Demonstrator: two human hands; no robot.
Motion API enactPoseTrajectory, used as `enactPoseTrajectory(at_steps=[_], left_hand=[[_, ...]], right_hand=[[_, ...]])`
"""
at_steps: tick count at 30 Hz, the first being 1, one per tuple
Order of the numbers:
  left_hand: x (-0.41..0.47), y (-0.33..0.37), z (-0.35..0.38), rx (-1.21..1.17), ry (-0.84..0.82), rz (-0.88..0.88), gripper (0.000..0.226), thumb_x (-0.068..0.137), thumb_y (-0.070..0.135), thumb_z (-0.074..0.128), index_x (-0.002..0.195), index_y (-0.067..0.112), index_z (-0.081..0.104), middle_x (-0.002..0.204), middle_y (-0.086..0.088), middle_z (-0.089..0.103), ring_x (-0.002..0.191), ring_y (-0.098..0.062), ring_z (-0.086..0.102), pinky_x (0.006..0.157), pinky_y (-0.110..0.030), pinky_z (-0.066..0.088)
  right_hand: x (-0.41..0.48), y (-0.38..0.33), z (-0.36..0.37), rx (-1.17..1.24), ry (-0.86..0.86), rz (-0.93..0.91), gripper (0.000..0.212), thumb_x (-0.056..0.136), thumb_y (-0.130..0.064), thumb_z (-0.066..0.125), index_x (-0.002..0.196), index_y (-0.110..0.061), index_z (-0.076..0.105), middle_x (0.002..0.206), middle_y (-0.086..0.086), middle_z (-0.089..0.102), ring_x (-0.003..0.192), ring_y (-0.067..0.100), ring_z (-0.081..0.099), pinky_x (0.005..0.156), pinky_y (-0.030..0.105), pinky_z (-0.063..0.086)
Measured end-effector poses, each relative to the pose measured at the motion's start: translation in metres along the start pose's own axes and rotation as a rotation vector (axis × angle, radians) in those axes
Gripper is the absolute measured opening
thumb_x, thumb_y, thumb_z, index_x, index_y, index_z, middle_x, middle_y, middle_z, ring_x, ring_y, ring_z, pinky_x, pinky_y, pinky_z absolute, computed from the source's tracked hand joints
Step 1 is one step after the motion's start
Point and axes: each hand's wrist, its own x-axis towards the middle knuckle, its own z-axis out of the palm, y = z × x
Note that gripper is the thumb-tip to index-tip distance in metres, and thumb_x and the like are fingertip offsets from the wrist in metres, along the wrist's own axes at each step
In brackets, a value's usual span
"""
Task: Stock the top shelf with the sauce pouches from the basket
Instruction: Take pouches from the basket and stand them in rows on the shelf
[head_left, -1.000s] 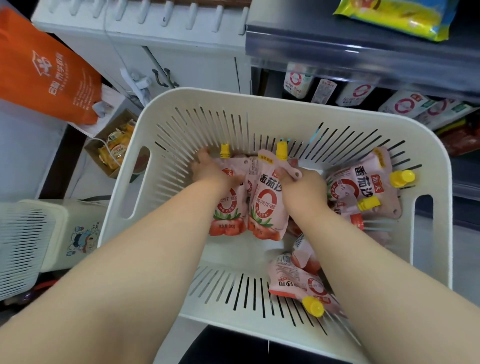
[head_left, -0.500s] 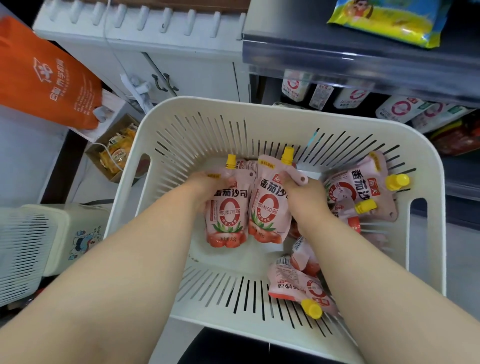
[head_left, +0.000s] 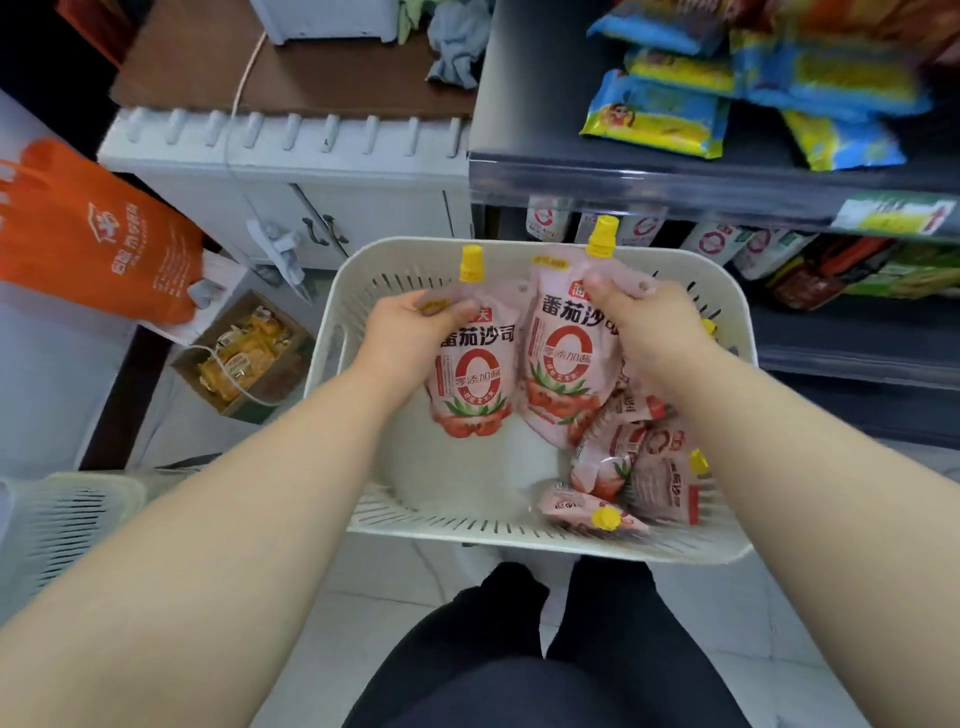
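1. Shelf (head_left: 623, 182): beyond and above both hands, with snack bags on it (I cannot tell whether it is the top one).
2. Basket (head_left: 545, 540): beneath both hands; loose pouches (head_left: 639, 467) lie under the right forearm.
3. Left hand (head_left: 410, 332): fingers curled, pinching the left pouch (head_left: 472, 379) by its top corner, which hangs below the hand.
4. Right hand (head_left: 649, 327): grips the right pouch (head_left: 566, 364) at its shoulder.
5. The pouches are probably soft, floppy, light and slick; the stiff seal beside the cap (head_left: 602, 236) looks the surest hold.
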Motion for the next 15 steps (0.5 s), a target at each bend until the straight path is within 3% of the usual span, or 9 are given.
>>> enactPoseTrajectory(at_steps=[2,7,10,12,15], left_hand=[[-0.012,0.025,-0.002,-0.03,-0.032,0.094,0.013,0.081,0.011,0.071,0.078,0.024,0.068,0.06,0.015,0.07,0.059,0.0,0.067,0.058,-0.017,0.053],[-0.043,0.093,0.01,-0.105,-0.143,0.307,0.015,0.082,0.008,0.068,0.078,0.023,0.069,0.064,0.013,0.072,0.063,-0.001,0.068,0.062,-0.02,0.053],[-0.066,0.141,0.027,-0.117,-0.239,0.46,0.016,0.084,0.005,0.065,0.078,0.019,0.069,0.064,0.01,0.072,0.062,-0.003,0.067,0.059,-0.019,0.053],[-0.081,0.173,0.04,-0.11,-0.266,0.542,0.014,0.084,0.006,0.065,0.078,0.018,0.068,0.062,0.01,0.071,0.06,-0.002,0.066,0.055,-0.017,0.051],[-0.101,0.214,0.061,-0.155,-0.283,0.627,0.007,0.083,0.007,0.067,0.084,0.013,0.069,0.067,0.005,0.073,0.065,-0.007,0.068,0.058,-0.019,0.053]], right_hand=[[-0.014,-0.02,-0.014,0.013,-0.038,-0.081,0.015,0.09,-0.038,0.058,0.092,-0.027,0.069,0.09,-0.005,0.071,0.086,0.009,0.068,0.078,0.028,0.055],[-0.051,-0.078,-0.06,0.114,-0.028,-0.248,0.02,0.092,-0.032,0.055,0.088,-0.016,0.067,0.084,-0.003,0.071,0.075,0.006,0.07,0.061,0.023,0.056],[-0.069,-0.112,-0.099,0.105,0.055,-0.361,0.021,0.091,-0.03,0.058,0.084,-0.012,0.067,0.075,0.001,0.071,0.065,0.023,0.07,0.052,0.036,0.054],[-0.08,-0.133,-0.13,0.106,0.125,-0.435,0.024,0.086,-0.035,0.064,0.084,-0.012,0.068,0.081,0.006,0.073,0.075,0.031,0.07,0.064,0.047,0.057],[-0.103,-0.161,-0.178,0.179,0.159,-0.551,0.016,0.084,-0.027,0.062,0.081,-0.012,0.066,0.073,-0.003,0.073,0.072,0.014,0.07,0.068,0.035,0.058]])
